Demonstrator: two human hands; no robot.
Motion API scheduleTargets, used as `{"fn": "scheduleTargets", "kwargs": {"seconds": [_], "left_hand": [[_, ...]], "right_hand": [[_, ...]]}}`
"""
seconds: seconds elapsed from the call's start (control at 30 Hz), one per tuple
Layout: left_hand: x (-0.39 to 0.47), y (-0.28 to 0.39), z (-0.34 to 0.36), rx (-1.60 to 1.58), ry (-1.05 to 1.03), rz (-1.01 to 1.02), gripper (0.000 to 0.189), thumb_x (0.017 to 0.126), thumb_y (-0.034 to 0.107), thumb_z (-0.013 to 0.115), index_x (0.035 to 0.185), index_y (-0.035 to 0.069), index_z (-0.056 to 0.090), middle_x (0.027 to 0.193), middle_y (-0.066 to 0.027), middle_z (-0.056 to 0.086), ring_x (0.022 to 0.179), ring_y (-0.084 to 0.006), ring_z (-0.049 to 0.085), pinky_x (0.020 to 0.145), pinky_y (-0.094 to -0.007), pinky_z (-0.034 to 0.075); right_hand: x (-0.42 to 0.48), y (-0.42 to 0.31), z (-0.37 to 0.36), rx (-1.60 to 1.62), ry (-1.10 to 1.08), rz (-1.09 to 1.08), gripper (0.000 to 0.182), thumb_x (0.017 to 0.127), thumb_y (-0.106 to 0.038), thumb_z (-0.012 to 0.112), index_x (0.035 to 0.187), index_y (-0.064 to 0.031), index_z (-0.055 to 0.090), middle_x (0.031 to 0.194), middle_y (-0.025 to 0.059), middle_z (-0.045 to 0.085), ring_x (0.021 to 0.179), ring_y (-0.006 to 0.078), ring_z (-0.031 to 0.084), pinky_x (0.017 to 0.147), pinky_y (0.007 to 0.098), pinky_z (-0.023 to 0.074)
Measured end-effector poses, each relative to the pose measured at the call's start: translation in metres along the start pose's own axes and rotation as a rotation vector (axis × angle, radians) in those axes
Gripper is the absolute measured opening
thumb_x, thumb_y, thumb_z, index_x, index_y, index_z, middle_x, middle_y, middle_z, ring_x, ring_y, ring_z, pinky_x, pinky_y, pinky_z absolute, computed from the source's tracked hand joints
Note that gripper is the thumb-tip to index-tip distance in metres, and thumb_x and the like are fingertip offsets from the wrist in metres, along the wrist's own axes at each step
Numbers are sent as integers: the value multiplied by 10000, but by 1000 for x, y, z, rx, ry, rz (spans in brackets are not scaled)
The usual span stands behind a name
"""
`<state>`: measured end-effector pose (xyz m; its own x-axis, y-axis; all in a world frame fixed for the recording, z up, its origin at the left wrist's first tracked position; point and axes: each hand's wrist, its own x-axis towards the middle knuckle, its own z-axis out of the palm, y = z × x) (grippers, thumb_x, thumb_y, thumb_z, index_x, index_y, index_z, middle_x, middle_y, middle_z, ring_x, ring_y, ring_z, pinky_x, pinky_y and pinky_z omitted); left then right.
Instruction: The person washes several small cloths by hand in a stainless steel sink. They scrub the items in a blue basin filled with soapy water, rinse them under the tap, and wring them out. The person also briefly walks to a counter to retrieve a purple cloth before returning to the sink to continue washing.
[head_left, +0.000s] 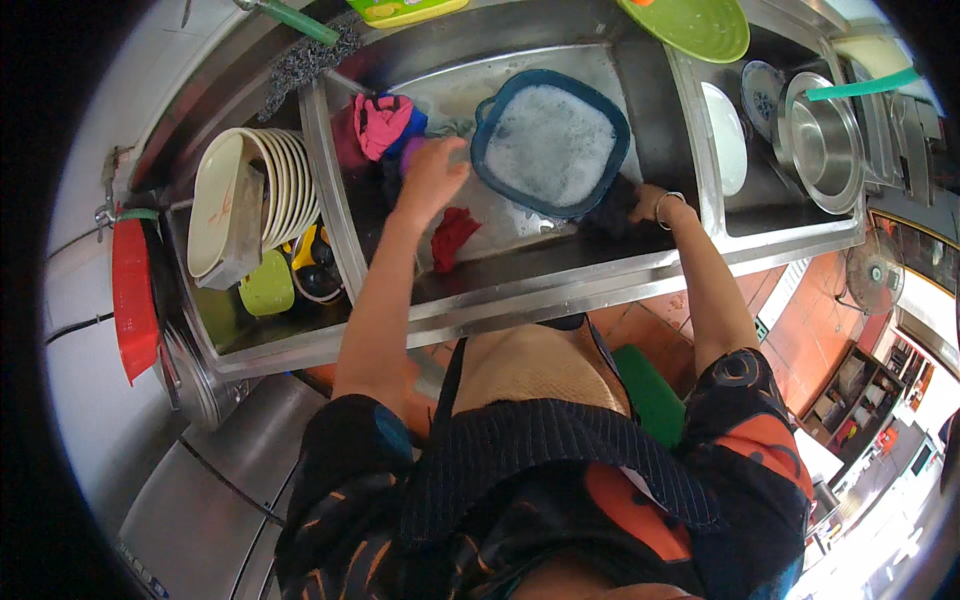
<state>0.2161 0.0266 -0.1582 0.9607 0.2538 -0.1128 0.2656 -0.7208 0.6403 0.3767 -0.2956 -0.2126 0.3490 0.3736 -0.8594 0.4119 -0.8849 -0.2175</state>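
Note:
A blue plastic basin (551, 146) full of sudsy water stands in the middle bay of the steel sink (506, 296). My left hand (437, 174) is between the basin and a heap of pink, blue and purple cloth (382, 124); its fingertips are partly hidden, so its hold is unclear. My right hand (651, 205), with a bracelet at the wrist, is at the basin's lower right, on a dark cloth (611, 214). Its fingers close on the edge of that cloth. A small red cloth (454, 238) lies on the sink floor below my left hand.
Stacked cream plates (217, 202) and a green bowl (268, 285) fill the left bay. In the right bay are a white dish (724, 139) and a steel pot (821, 142). A green plate (697, 26) sits at the far edge; a steel divider (330, 172) borders the middle bay.

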Motion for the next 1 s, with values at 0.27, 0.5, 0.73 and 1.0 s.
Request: {"fn": "scheduleTargets", "kwargs": {"seconds": [0.27, 0.5, 0.73, 1.0], "left_hand": [[-2, 52, 60, -490, -237, -78, 304, 697, 117, 475, 984, 24, 510, 966, -166, 534, 905, -281, 505, 774, -329, 394], [-3, 114, 80, -1012, -440, -157, 417, 656, 45, 482, 1066, -23, 446, 962, -90, 518, 886, -175, 488, 798, -257, 356], [17, 103, 74, -1319, -402, -310, 364, 775, 232, 524, 1091, 70, 449, 1022, -36, 504, 897, -159, 504, 725, -343, 441], [54, 53, 56, -1030, -65, -493, 426, 769, 218, 522, 1135, 54, 381, 1028, -76, 487, 845, -161, 521, 635, -338, 479]], "right_hand": [[-114, -24, -82, 288, 112, -207, 385, 586, -173, 620, 902, 35, 550, 744, 90, 576, 687, 150, 520, 629, 253, 416], [-167, -84, -127, 750, 227, -564, 190, 630, -124, 587, 761, 12, 564, 626, -7, 523, 593, 64, 448, 558, 210, 378], [-168, -125, -145, 1228, 469, -789, 234, 679, -102, 598, 878, 10, 551, 776, 9, 567, 691, 66, 499, 658, 199, 396], [-9, -81, -93, 662, 577, -302, 433, 661, -366, 589, 918, -20, 550, 769, 154, 575, 703, 217, 563, 655, 310, 423]]}}
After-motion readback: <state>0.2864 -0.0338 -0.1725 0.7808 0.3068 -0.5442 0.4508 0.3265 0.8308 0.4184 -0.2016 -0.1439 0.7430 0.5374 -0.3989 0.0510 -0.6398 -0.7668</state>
